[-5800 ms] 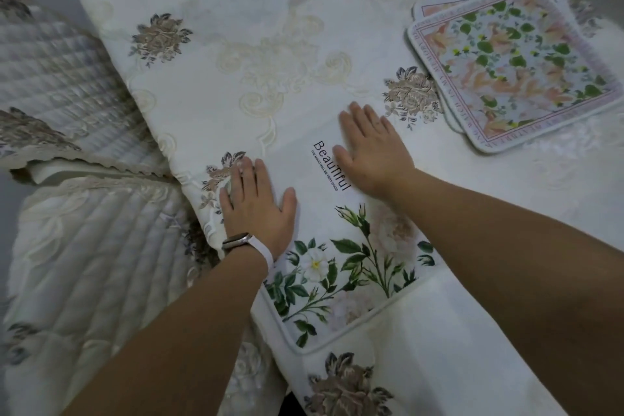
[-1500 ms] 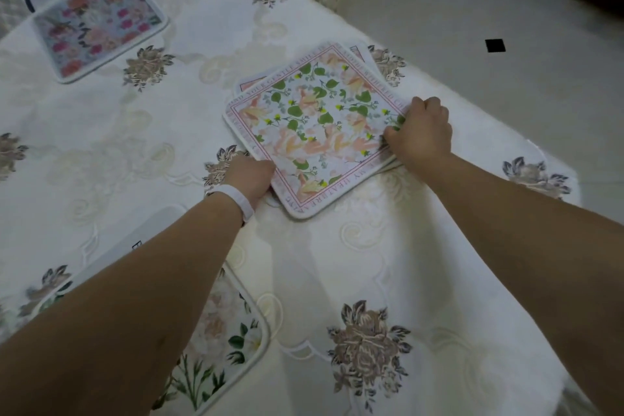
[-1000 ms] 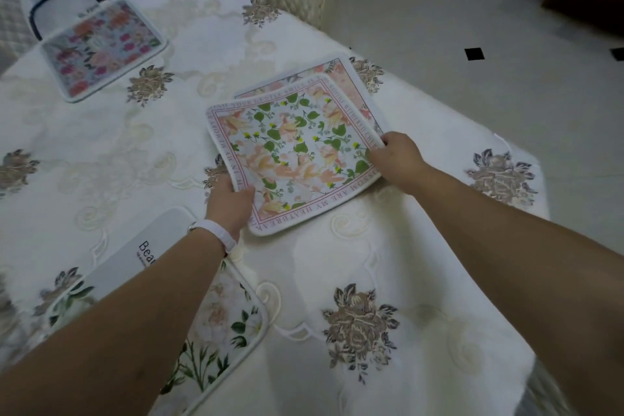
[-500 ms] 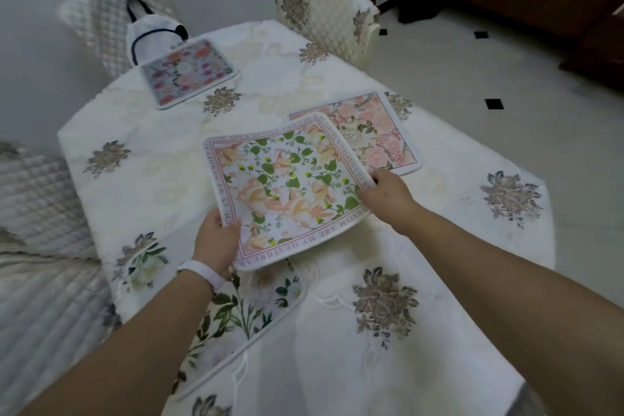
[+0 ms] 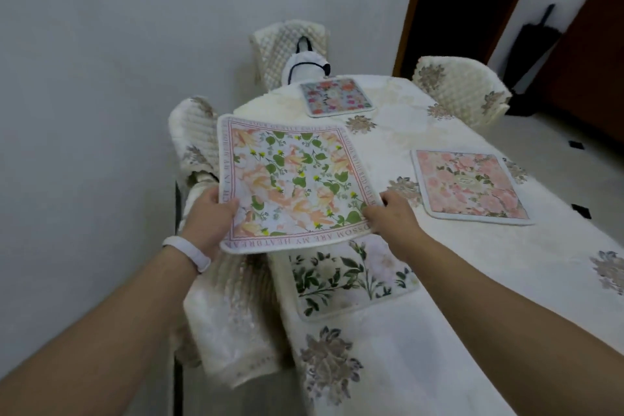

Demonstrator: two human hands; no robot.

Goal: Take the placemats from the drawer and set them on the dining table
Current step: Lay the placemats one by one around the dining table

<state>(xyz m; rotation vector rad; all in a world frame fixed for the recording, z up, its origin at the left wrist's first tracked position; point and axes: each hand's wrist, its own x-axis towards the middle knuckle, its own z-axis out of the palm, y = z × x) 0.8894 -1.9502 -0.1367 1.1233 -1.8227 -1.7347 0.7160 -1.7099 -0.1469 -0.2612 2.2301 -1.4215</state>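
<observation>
At centre left the left hand [image 5: 209, 216] grips the near-left corner of the green-leaf placemat [image 5: 293, 181], held lifted above the bench [image 5: 472, 280] edge. The right hand [image 5: 391, 216] pinches its near-right corner. Below it lies a white flower placemat [image 5: 351, 277]; a pink placemat [image 5: 469, 186] rests at right, another [image 5: 336, 96] at upper centre.

Cloth-covered dining table [image 5: 472, 297] with seemingly three placemats [image 5: 467, 186] flat on top.
</observation>
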